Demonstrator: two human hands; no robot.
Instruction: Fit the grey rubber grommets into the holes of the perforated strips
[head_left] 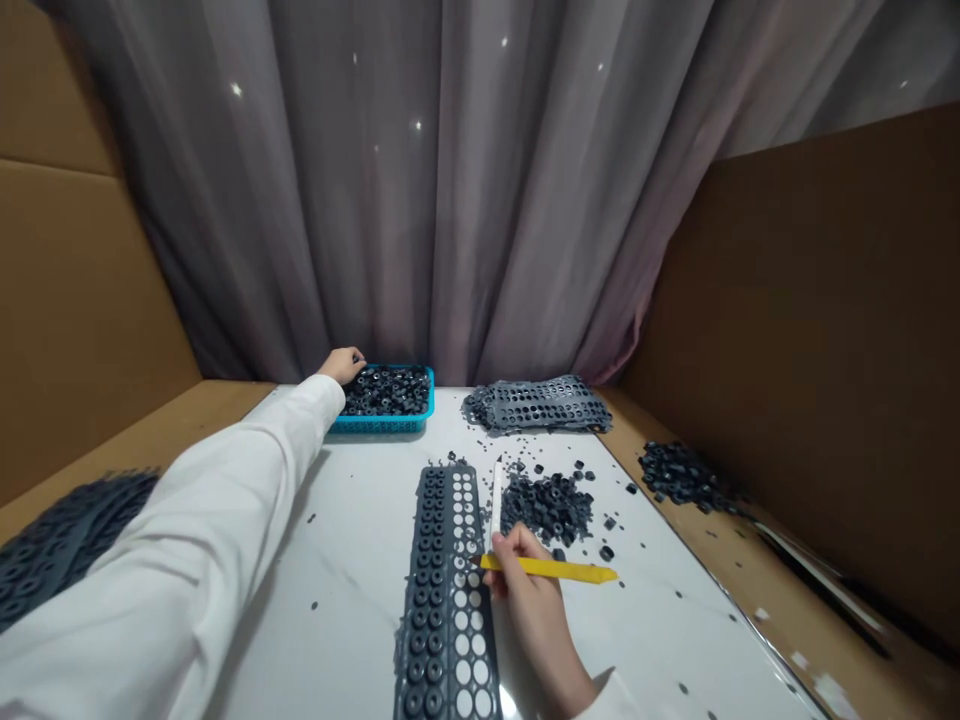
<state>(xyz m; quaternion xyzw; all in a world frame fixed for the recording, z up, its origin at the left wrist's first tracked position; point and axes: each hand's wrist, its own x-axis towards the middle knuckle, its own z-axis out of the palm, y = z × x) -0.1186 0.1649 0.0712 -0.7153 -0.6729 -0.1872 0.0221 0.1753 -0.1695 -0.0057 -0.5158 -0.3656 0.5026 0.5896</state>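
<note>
Tabletop (330, 620) in white marble pattern fills my view, strewn with dark rubber crumbs, with cardboard walls (810, 330) at left and right and a grey curtain (450, 200) beyond. At the far edge, I see the left hand (343, 365) curled at a blue basket (386, 424) of rubber rings (386, 392); I cannot tell if it holds any. Nearer, the right hand (529, 600) clenches a yellow spatula (551, 569) just beside a perforated grey sheet (442, 590).

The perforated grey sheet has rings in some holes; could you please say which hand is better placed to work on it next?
Probably the right hand: it holds a yellow stick and sits beside the sheet, while the left hand is away at the blue basket.
</note>
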